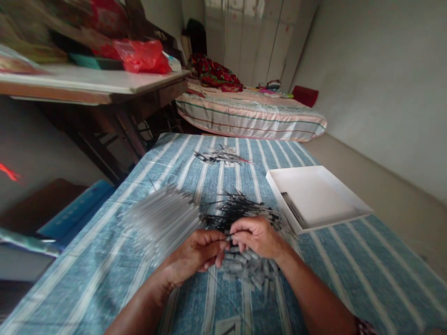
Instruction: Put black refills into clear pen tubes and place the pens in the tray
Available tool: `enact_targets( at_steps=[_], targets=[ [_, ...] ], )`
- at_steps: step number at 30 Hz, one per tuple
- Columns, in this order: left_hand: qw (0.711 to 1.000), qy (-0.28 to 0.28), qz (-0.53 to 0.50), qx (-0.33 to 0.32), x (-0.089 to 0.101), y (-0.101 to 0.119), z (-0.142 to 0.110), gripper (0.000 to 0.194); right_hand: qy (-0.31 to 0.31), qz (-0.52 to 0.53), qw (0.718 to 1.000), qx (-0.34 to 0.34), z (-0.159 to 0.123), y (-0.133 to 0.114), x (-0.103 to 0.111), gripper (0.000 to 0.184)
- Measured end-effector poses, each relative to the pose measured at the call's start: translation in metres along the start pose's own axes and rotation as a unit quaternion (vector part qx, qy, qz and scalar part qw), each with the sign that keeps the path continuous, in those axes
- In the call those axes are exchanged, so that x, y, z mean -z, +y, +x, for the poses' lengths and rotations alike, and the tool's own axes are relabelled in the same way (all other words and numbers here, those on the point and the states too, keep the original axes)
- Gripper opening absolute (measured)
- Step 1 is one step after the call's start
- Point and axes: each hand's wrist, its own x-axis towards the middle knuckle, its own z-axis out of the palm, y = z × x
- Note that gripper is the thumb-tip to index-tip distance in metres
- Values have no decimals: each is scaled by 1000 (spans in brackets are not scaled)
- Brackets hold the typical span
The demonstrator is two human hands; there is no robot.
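My left hand (206, 251) and my right hand (256, 236) meet over the middle of the table, fingertips almost touching. Both are closed in a pinch on a thin dark pen refill (228, 236), mostly hidden by the fingers; a small pale bit shows between them. Beside my left hand lies a wide stack of translucent pen barrels (164, 216). Just beyond my right hand spreads a pile of thin black pen refills (240, 204). Below the right hand are many short grey pen caps (256, 272), loosely heaped.
A shallow white box (324, 197) stands at right, with a few dark pens (292, 208) along its left wall. Farther back lies a small bunch of thin sticks (221, 156) on the striped tablecloth (115, 260). A desk (139, 83) with a red bag (143, 56) and a bed (251, 111) are beyond.
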Motion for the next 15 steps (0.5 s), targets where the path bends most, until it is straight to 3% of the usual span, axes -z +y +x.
enact_targets(
  at_steps=[8, 15],
  targets=[
    [998, 9, 63, -14, 2, -2, 3, 39, 2, -6, 1000, -16, 3, 7, 0, 11],
    [1000, 2, 5, 17, 1, 2, 2, 38, -7, 53, 998, -34, 3, 2, 1, 9]
  ],
)
